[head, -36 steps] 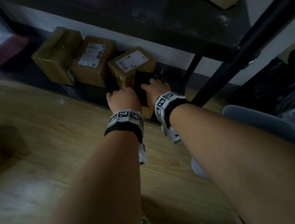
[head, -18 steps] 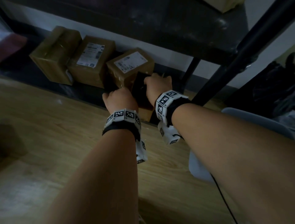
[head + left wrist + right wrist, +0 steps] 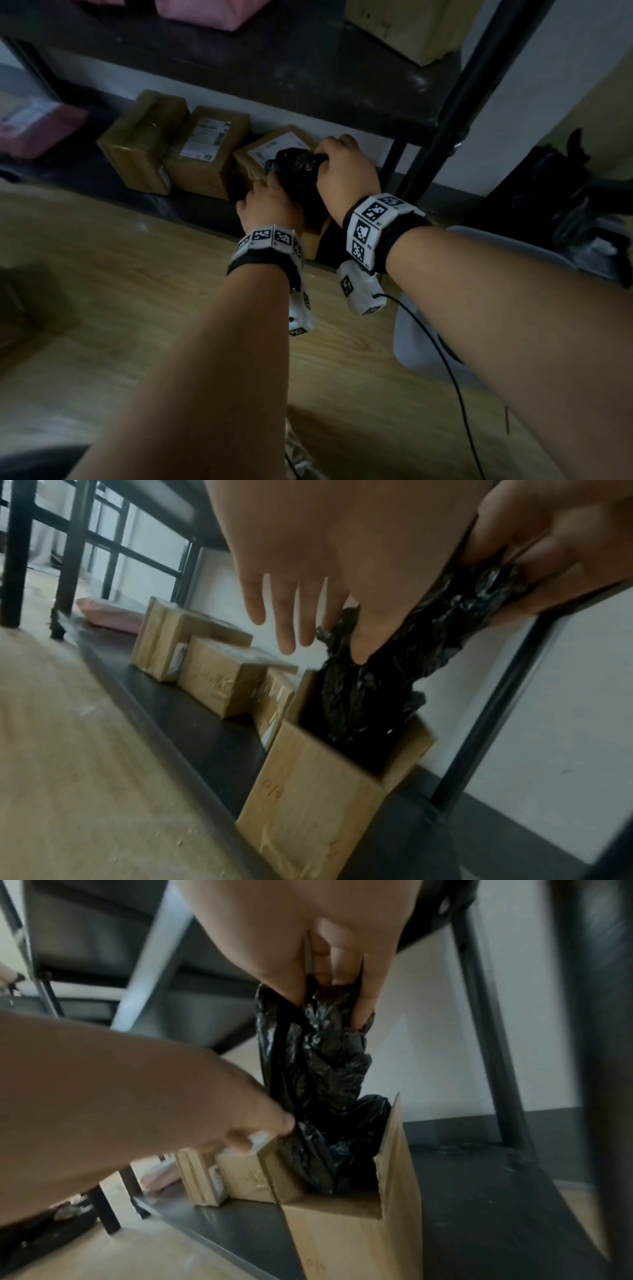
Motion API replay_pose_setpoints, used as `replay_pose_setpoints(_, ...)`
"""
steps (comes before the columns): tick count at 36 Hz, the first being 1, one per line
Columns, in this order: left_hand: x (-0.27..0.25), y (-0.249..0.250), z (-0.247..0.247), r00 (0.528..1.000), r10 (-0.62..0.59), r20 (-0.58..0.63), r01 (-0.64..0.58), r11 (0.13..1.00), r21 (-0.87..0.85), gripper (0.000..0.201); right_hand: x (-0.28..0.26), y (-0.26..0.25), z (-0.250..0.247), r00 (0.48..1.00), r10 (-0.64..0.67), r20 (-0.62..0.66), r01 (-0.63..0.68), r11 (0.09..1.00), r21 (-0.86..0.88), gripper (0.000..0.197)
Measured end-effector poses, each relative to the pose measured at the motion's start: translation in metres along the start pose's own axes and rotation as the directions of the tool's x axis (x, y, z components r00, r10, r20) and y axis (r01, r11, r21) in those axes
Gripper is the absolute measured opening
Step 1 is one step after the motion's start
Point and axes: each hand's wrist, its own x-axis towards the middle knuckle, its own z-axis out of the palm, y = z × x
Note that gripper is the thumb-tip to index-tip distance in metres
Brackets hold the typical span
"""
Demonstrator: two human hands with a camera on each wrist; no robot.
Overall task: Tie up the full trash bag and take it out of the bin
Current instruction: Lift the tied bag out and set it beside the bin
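A black trash bag (image 3: 297,170) stands in an open cardboard box bin (image 3: 308,791) on the low black shelf. My right hand (image 3: 342,171) grips the bag's bunched neck from above, fingers curled round it (image 3: 335,996), and holds it stretched up out of the box (image 3: 342,1240). Lower down, my left hand (image 3: 270,209) has straight fingers (image 3: 287,631), and one fingertip presses on the side of the bag (image 3: 369,696). The bag's lower part is hidden inside the box.
Three sealed cardboard boxes (image 3: 144,144) sit left of the bin on the same shelf, beside a pink parcel (image 3: 34,126). A black shelf post (image 3: 455,113) rises right of my hands. A pale grey chair seat (image 3: 513,257) and a black cable (image 3: 445,359) lie at right above the wooden floor.
My right hand has risen with the bag's neck, drawing the bag up out of the box. My left hand has stayed lower against the bag.
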Motion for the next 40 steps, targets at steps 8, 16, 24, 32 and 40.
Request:
replay_pose_setpoints(8,-0.041,0.009,-0.03,0.989,0.133,-0.065,-0.127,0.988,0.09,0.034,-0.04,0.0,-0.037,1.0,-0.01,-0.012,0.01,0.999,0.038,0.029)
replay_pose_setpoints(16,-0.09,0.022,-0.053,0.99,0.138,-0.041,-0.142,0.982,-0.122,0.028,-0.082,0.015,-0.079,0.999,0.017,-0.041,-0.017,1.0,0.01,0.025)
replay_pose_setpoints(24,-0.13,0.069,-0.07,0.978,0.204,-0.044,-0.207,0.926,-0.316,0.029,-0.124,0.045,-0.126,0.994,0.11,0.014,-0.111,0.993,0.027,0.031)
replay_pose_setpoints(32,-0.16,0.126,-0.061,0.961,0.273,-0.046,-0.266,0.865,-0.425,0.034,-0.154,0.097,-0.178,0.959,0.283,0.024,-0.28,0.956,-0.09,0.033)
replay_pose_setpoints(40,-0.178,0.182,-0.049,0.944,0.329,0.007,-0.297,0.86,-0.415,0.032,-0.166,0.152,-0.215,0.882,0.439,-0.17,-0.436,0.898,0.053,0.035)
